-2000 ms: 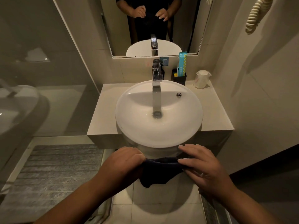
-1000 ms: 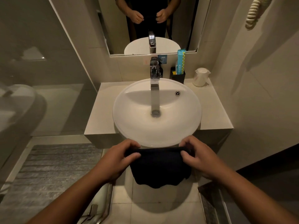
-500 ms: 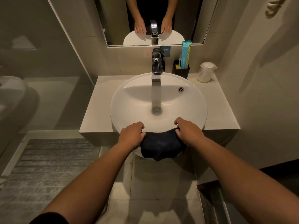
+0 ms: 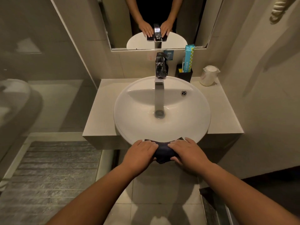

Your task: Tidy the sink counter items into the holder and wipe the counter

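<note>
The round white ceramic basin (image 4: 162,109) is overhanging the front edge of the pale stone counter (image 4: 100,109), leaving bare strips of counter showing to the left and right of the basin. Behind the basin, a chrome tap (image 4: 159,73) is standing at the middle, a black square holder (image 4: 185,74) with a tall teal packet (image 4: 189,57) in it is sitting just right of the tap, and a white wrapped cup (image 4: 208,75) is standing at the back right corner, near the wall.

A dark navy cloth (image 4: 164,151) is draping over the basin's front rim, its lower part hanging down below the rim between the two hands. The left hand (image 4: 139,155) is pressing on the cloth's left end, fingers (image 4: 150,146) flat and close together on top, thumb tucked beneath the fold. The right hand (image 4: 186,153) is pinning the right end likewise, fingers laid along the rim, thumb curling under the cloth.
</note>
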